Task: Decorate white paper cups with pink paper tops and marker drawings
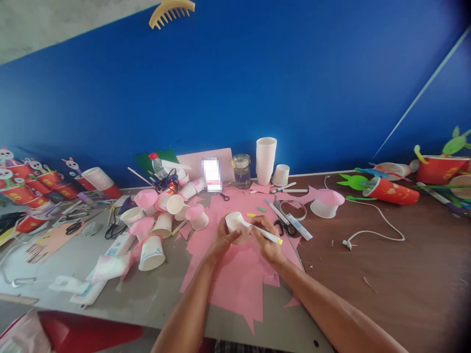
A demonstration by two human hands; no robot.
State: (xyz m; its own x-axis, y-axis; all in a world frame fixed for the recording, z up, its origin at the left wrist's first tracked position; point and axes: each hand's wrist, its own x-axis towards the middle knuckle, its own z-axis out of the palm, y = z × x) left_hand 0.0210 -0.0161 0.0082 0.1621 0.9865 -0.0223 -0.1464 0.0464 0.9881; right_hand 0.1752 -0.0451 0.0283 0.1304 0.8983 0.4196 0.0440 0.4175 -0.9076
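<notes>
My left hand [222,239] grips a small white paper cup [234,223], tilted with its mouth up and toward the left. My right hand [268,239] holds a white marker [263,233] with a yellow end; the marker's tip touches the cup's side. Both hands hover over a large sheet of pink paper [239,274] with jagged cut edges, lying across the table's near middle.
Left of the hands lie several white and pink-covered cups [162,215], black scissors [114,229] and a glue tube [299,227]. Behind stand a stack of white cups [265,159], a glass jar [242,170] and a pink-topped cup [327,202]. A white cable [375,235] crosses the brown tabletop; red cup crafts [392,191] sit at both sides.
</notes>
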